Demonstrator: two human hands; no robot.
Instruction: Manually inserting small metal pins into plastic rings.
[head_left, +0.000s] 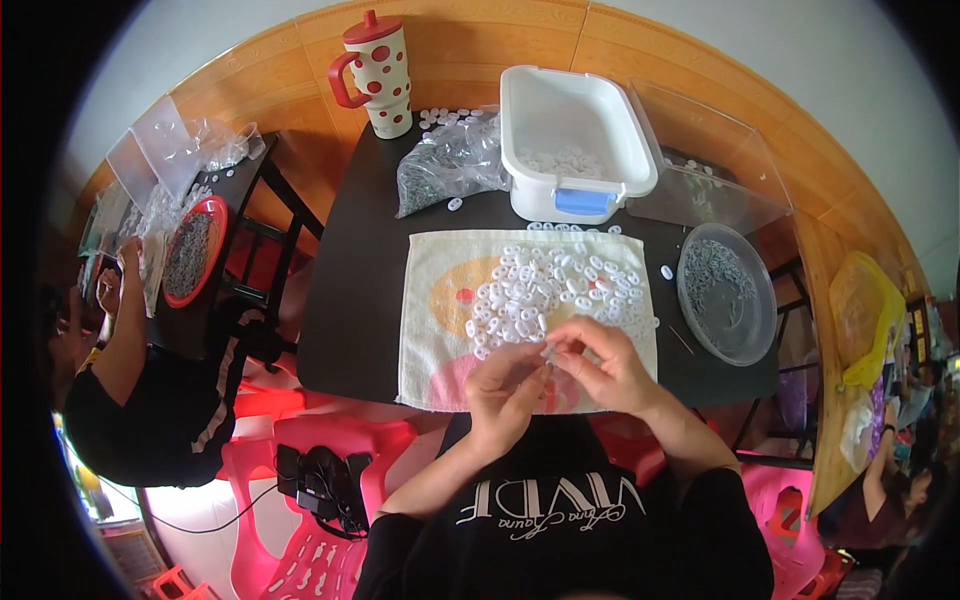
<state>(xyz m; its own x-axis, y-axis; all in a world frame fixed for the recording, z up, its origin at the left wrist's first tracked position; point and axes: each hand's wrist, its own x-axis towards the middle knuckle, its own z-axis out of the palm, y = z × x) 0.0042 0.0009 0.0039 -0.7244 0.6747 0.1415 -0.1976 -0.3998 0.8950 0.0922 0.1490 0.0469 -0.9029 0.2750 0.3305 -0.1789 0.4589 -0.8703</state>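
Over the front part of a light patterned towel [425, 330], my two hands meet fingertip to fingertip. My left hand [505, 395] is closed in a pinch, and my right hand [607, 368] pinches from the other side. Between them shows a small greyish piece [549, 353], too small to name. Just beyond my fingers lies a loose pile of small white oval plastic pieces [525, 290], many with dark openings. On the right, a round clear tray [745, 335] holds many small grey metal-looking parts [715, 275].
A white bin [510, 150] with a blue latch stands behind the towel, holding white pieces. Beside it are a bag of grey parts [440, 170], a spotted tumbler [385, 80] and a clear box [720, 150]. A thin stick [681, 340] lies near the tray. Another person [150, 400] works at left.
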